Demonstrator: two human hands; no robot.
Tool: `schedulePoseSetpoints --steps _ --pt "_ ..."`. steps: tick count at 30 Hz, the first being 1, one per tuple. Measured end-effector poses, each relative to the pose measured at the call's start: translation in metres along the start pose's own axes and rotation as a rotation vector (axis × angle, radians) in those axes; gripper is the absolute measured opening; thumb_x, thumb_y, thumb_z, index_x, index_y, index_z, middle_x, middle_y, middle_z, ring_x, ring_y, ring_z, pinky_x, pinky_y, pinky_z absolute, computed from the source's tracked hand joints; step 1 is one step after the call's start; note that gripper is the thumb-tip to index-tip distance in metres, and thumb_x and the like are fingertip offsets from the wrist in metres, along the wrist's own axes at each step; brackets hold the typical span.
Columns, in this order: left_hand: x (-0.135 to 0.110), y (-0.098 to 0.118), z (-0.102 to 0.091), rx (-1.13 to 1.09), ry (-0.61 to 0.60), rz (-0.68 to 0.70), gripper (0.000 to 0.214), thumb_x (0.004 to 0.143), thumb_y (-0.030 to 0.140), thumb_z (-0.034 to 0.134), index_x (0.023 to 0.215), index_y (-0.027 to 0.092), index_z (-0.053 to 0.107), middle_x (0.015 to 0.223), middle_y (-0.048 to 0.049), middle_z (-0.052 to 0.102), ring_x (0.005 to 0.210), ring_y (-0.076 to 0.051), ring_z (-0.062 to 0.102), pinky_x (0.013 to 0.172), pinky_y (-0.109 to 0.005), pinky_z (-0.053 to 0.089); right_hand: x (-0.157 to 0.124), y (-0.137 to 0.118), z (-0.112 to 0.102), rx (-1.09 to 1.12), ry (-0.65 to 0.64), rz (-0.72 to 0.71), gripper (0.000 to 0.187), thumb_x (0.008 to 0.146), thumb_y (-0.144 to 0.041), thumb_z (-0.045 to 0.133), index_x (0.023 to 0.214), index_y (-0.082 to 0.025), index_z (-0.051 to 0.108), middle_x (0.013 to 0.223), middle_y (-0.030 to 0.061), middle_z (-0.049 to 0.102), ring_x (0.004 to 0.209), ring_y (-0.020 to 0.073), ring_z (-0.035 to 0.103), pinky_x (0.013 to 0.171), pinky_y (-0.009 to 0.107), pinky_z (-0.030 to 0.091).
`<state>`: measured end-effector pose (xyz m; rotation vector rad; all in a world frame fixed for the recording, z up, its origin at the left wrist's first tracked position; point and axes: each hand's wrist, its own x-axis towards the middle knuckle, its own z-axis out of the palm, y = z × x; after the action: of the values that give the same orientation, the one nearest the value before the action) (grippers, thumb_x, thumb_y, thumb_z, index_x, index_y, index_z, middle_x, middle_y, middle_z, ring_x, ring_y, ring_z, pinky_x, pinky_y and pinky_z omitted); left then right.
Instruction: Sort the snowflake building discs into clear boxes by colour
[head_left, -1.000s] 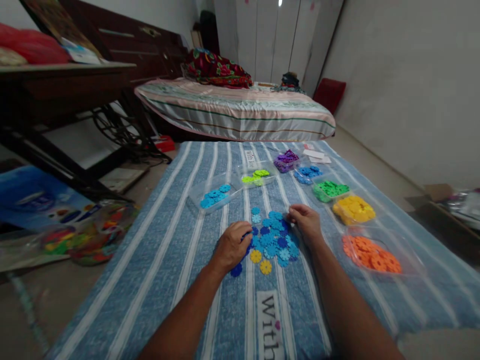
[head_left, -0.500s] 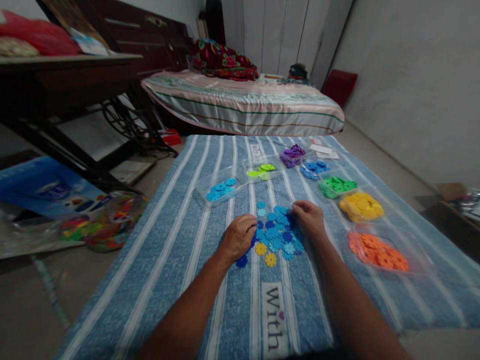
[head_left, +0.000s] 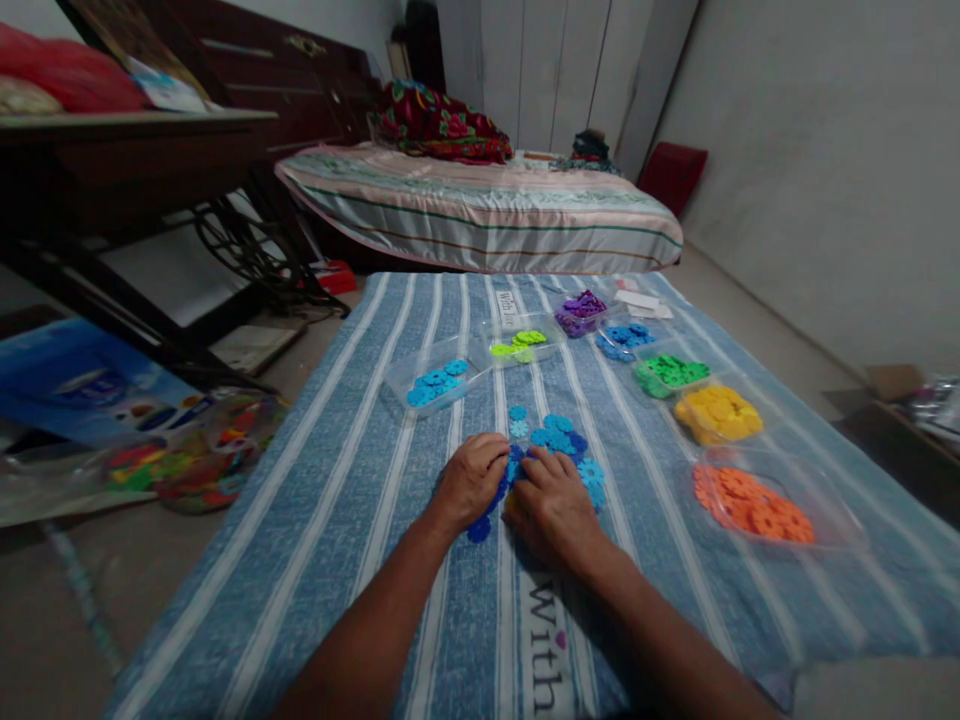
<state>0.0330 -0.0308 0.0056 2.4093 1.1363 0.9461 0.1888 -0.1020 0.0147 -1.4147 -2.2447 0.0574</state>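
Observation:
A loose pile of flower-shaped plastic discs [head_left: 559, 432], mostly light blue with some dark blue, lies on the striped cloth in front of me. My left hand [head_left: 471, 482] rests at the pile's left edge, its fingers curled together; what they hold, if anything, is hidden. Directly beside it, my right hand [head_left: 555, 495] covers the middle of the pile with bent fingers pointing down among the discs, their tips out of sight. Dark blue discs [head_left: 478, 529] lie under and below my left hand. A bit of yellow shows beneath my right hand.
Clear plastic boxes arc around the pile: light blue discs [head_left: 436, 386], lime discs [head_left: 519, 346], purple discs [head_left: 581, 310], blue discs [head_left: 624, 341], green discs [head_left: 671, 373], yellow discs [head_left: 718, 412] and orange discs [head_left: 754, 505]. White cards [head_left: 643, 303] lie at the far right. Beyond stands a bed [head_left: 487, 215].
My right hand has moved left and toward me, from the pile's right edge to its middle, next to my left hand. It now covers the yellow discs. My left hand stays nearly in place.

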Motion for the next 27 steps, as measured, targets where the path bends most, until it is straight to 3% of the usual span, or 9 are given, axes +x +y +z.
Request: schedulePoseSetpoints --steps 5,8,10,12,16,19,21,23,27 --pt "0.002 0.001 -0.003 -0.007 0.006 0.005 0.023 0.086 0.019 0.045 0.09 0.018 0.068 0.1 -0.0079 0.07 0.098 -0.019 0.063 0.089 -0.035 0.053 0.001 0.005 0.003 0.109 0.086 -0.021 0.008 0.083 -0.025 0.06 0.082 -0.021 0.067 0.101 0.0096 0.067 0.114 0.0272 0.05 0.096 0.043 0.038" --pt "0.004 0.0 -0.005 -0.005 -0.001 0.005 0.024 0.086 0.023 0.045 0.09 0.018 0.069 0.099 -0.0082 0.07 0.097 -0.02 0.064 0.089 -0.036 0.053 0.005 0.013 -0.002 0.259 0.147 -0.002 0.009 0.082 -0.022 0.059 0.077 -0.021 0.066 0.087 0.0069 0.068 0.092 0.0229 0.059 0.085 0.038 0.043" --pt "0.005 -0.002 -0.006 -0.002 -0.002 0.005 0.025 0.087 0.025 0.045 0.091 0.018 0.069 0.099 -0.0088 0.071 0.097 -0.021 0.065 0.09 -0.036 0.053 0.01 0.022 -0.009 0.416 0.202 0.133 0.012 0.082 -0.024 0.06 0.073 -0.02 0.066 0.074 0.0044 0.067 0.075 0.0192 0.06 0.074 0.034 0.045" --pt "0.006 -0.003 -0.006 0.002 0.002 0.006 0.026 0.087 0.027 0.045 0.09 0.018 0.069 0.099 -0.009 0.071 0.097 -0.021 0.065 0.089 -0.037 0.054 0.015 0.035 -0.018 0.661 0.283 0.368 0.016 0.081 -0.03 0.062 0.071 -0.019 0.066 0.064 0.0013 0.064 0.062 0.0161 0.059 0.063 0.03 0.045" --pt "0.007 -0.007 -0.006 0.008 0.01 0.009 0.026 0.087 0.029 0.046 0.09 0.018 0.07 0.098 -0.0083 0.072 0.096 -0.021 0.066 0.089 -0.036 0.054 0.023 0.078 -0.039 1.297 0.609 0.786 0.018 0.07 -0.034 0.073 0.07 -0.019 0.064 0.051 -0.0041 0.06 0.049 0.0131 0.058 0.056 0.027 0.05" --pt "0.007 -0.009 -0.005 0.017 0.018 0.015 0.026 0.087 0.03 0.047 0.091 0.018 0.07 0.098 -0.0084 0.072 0.094 -0.02 0.067 0.088 -0.035 0.055 0.026 0.113 -0.052 1.684 0.938 0.815 0.016 0.067 -0.029 0.075 0.071 -0.021 0.061 0.058 -0.0042 0.066 0.06 0.0138 0.066 0.067 0.029 0.055" --pt "0.007 -0.01 -0.005 0.022 0.021 0.02 0.026 0.087 0.031 0.047 0.091 0.018 0.07 0.098 -0.0083 0.072 0.094 -0.02 0.067 0.088 -0.034 0.055 0.027 0.128 -0.055 1.825 1.094 0.79 0.012 0.071 -0.027 0.071 0.073 -0.021 0.061 0.067 -0.0027 0.071 0.072 0.0137 0.069 0.072 0.028 0.056" --pt "0.007 -0.011 -0.005 0.021 0.025 0.022 0.026 0.087 0.031 0.048 0.091 0.019 0.07 0.098 -0.0077 0.072 0.094 -0.02 0.067 0.088 -0.034 0.055 0.026 0.134 -0.051 1.863 1.101 0.837 0.01 0.074 -0.028 0.068 0.076 -0.02 0.061 0.07 -0.0006 0.073 0.075 0.0145 0.07 0.069 0.027 0.056" --pt "0.008 -0.012 -0.005 0.007 0.026 0.022 0.025 0.087 0.031 0.048 0.091 0.019 0.07 0.099 -0.0072 0.072 0.095 -0.02 0.067 0.088 -0.034 0.055 0.025 0.125 -0.033 1.645 0.87 0.954 0.02 0.067 -0.031 0.073 0.078 -0.019 0.061 0.059 -0.0001 0.069 0.058 0.0156 0.067 0.051 0.024 0.052"
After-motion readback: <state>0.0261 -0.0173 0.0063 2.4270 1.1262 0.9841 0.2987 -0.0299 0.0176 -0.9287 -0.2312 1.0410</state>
